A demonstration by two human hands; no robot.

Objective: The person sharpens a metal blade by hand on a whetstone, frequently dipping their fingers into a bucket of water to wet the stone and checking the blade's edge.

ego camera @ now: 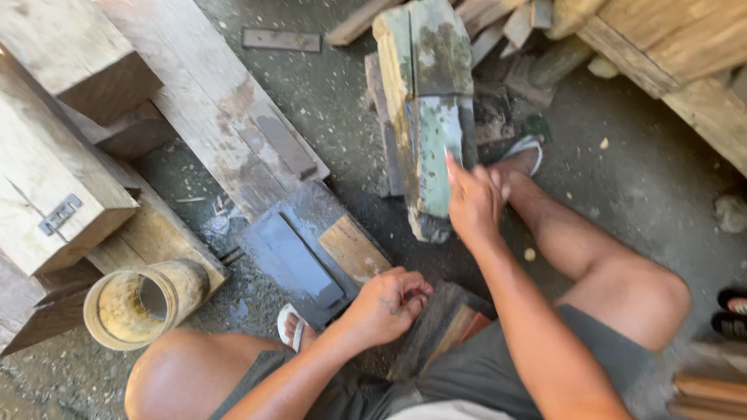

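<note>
My right hand (471,201) reaches forward with its fingers held together, the fingertips pressed on a long greenish, worn block (436,124) that lies on wooden scraps. A thin pale sliver shows at the fingertips; I cannot tell what it is. My left hand (387,305) rests with its fingers curled loosely on a dark plank between my knees, and nothing shows in it. Just left of it a flat dark sharpening stone (299,260) lies on a wet board (354,247).
A pale open cylinder (140,303) lies on its side at the lower left. Thick wooden beams (47,171) and a wide plank (210,93) fill the left side. Lumber is stacked at the top right (677,47). My sandalled feet (523,154) rest on the concrete floor.
</note>
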